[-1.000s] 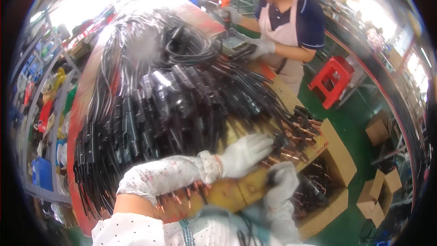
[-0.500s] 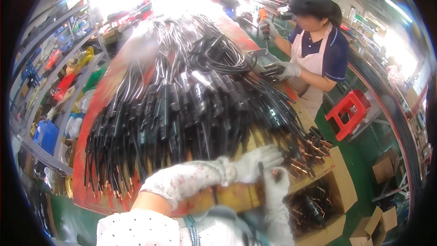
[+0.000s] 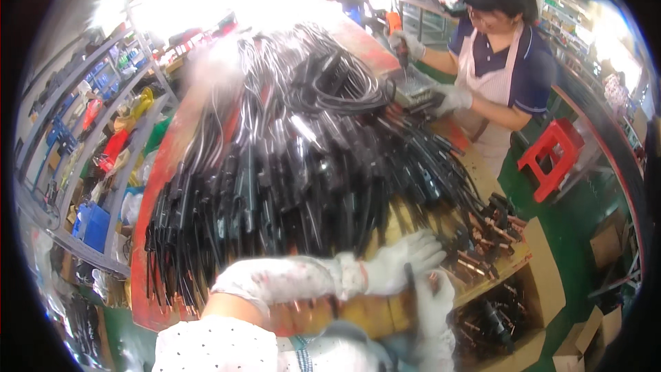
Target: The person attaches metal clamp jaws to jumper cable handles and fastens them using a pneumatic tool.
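A thin dark piece [image 3: 411, 284] is seen at about 10 o'clock from the middle of the right hand [image 3: 435, 300], beside its fingers, and at 6 o'clock from the left hand [image 3: 407, 260]. Whether it is pinched by the right fingers cannot be told (that glove is blurred). The left fingers are stretched out toward 2 o'clock, slightly spread, over the yellow tabletop [image 3: 382, 313]. The dark piece is narrow, straight and nearly upright, its lower end lost in blur. Copper-ended pieces [image 3: 475, 263] are gathered at 3 o'clock from the left fingertips; black cables [image 3: 241, 196] are massed at 10 o'clock. More dark, copper-tipped pieces are held in an open cardboard box [image 3: 549, 269] at 4 o'clock.
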